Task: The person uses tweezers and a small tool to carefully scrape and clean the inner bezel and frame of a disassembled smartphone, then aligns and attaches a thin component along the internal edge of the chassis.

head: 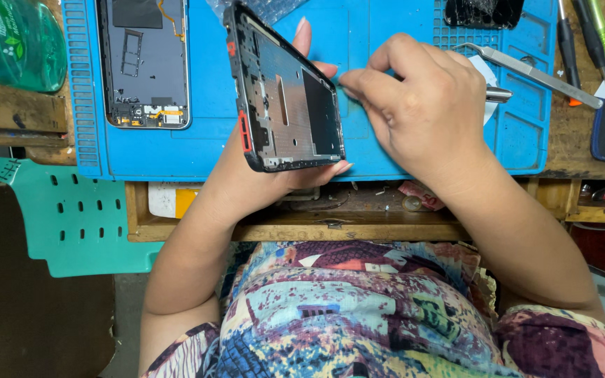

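My left hand (302, 175) holds a black phone frame (285, 98) upright from behind, its bare metal inner side facing me, fingertips showing at its top and lower right edge. My right hand (421, 105) is closed with pinched fingers touching the frame's right edge; a thin metal tool tip (498, 94) pokes out behind the hand. Both hover over a blue repair mat (211, 147).
An opened phone body (145, 63) lies on the mat's left side. Metal tweezers (526, 70), a cracked dark screen (483, 12) and screwdrivers (582, 42) sit at the right. A green bottle (12, 42) stands far left, a teal plastic chair (71, 217) below it, an open wooden drawer (302, 220) in front.
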